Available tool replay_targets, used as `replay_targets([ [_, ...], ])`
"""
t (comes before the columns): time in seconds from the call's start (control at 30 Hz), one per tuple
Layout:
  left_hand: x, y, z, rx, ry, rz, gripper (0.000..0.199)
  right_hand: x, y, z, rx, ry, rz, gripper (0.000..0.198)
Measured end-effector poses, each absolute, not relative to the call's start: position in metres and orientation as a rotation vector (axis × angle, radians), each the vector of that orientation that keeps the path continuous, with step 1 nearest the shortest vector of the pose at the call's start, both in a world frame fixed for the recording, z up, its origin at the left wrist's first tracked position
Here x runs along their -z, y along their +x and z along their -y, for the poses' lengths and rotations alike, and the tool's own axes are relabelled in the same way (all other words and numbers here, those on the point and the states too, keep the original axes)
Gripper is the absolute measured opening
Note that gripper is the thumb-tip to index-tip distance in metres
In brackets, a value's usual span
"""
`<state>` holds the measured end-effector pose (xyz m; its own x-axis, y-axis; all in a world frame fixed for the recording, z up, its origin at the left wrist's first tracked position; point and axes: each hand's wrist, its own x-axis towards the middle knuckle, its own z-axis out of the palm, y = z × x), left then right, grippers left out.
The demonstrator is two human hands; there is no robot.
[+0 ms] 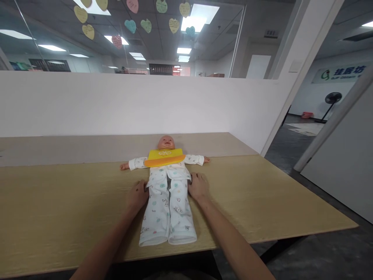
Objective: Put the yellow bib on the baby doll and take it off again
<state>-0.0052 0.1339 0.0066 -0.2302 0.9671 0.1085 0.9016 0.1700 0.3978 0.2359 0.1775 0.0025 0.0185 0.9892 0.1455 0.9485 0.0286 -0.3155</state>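
Note:
A baby doll (166,142) lies on its back on the table, its head toward the wall and its arms spread. It wears a white patterned shirt (177,171), and a yellow silicone bib (164,155) with an orange pocket covers its chest. Matching white trousers (180,210) stretch toward me, their cuffs near the table's front edge; no feet show. My left hand (139,195) is closed at the left side of the trousers' waist. At the right side, my right hand (198,186) grips the trousers by the shirt hem. Both sets of fingertips are partly hidden by the cloth.
The wooden table (262,194) has a greyish strip (72,149) along its back, against a white wall (140,105). Heart-shaped notes (130,26) stick to the window above. To the right are a doorway, a door (344,155) and a standing fan (333,98).

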Motion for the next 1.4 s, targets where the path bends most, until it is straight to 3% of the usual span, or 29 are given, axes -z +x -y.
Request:
replay_targets([
  [0.33, -0.012, 0.001, -0.13, -0.406, 2.038, -2.311, 0.02, -0.003, 0.238, -0.177, -0.188, -1.948, 1.946, 0.032],
  [0.57, -0.013, 0.003, -0.127, -0.478, 1.86, -2.355, 0.022, 0.002, 0.266, -0.191, -0.8, -1.459, 1.704, 0.04],
  [0.67, -0.012, 0.005, -0.127, -0.441, 1.899, -2.389, 0.025, -0.005, 0.271, -0.197, -0.635, -1.461, 1.599, 0.037],
  [0.8, -0.012, 0.007, -0.127, -0.417, 1.916, -2.406, 0.028, -0.032, 0.244, -0.208, -0.278, -1.377, 1.897, 0.03],
  [1.0, -0.01, 0.005, -0.128, -0.492, 1.869, -2.404, 0.028, -0.07, 0.176, -0.229, 0.136, -1.346, 2.39, 0.041],
  [1.4, -0.007, 0.002, -0.132, -0.57, 1.757, -2.436, 0.017, -0.071, 0.188, -0.231, 0.101, -1.431, 2.491, 0.037],
])
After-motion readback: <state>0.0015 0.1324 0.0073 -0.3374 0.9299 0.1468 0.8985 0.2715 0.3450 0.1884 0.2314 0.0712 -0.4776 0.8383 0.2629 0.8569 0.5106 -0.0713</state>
